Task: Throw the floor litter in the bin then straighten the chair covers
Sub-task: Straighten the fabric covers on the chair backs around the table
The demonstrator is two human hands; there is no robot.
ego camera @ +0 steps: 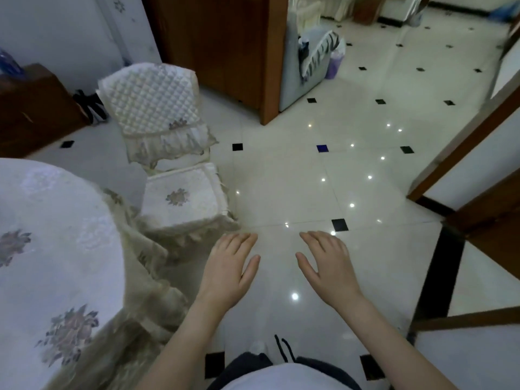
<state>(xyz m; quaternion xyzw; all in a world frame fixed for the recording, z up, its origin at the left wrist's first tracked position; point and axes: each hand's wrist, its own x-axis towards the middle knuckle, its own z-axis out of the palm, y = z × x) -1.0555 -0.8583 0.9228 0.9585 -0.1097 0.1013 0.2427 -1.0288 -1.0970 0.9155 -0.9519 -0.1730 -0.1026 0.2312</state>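
- Two bare hands hover palm-down over the glossy tiled floor, side by side with a gap between them, and neither holds anything.
- The left hand has its fingers straight and close together. Its thumb is spread toward the other hand, with nothing in its grasp.
- The right hand mirrors it: fingers stretched forward and slightly fanned, thumb angled inward, palm empty.
- The seat cover of the chair lies just ahead and to the left of the left fingertips. It is pale, with a flower motif in the middle. Its frilled skirt comes near the left hand's outer edge but does not touch it.
- The quilted back cover stands farther ahead, beyond the seat. Its ruffled lower edge hangs unevenly, and one corner sticks out to the right.
- A table under a floral tablecloth sits to the left of the left fingers, and the cloth's fringe drapes down near the left forearm.
- A black diamond tile lies just ahead of the right fingertips.
- A wooden door frame stands well ahead of the right fingers. A grey upholstered seat lies past it, with a purple container beside that seat. The container is too blurred to tell whether it is the bin.
- White panels framed in wood slant to the right of the right hand.
- A dark wooden cabinet stands well ahead and to the left of the left fingers, against the wall.
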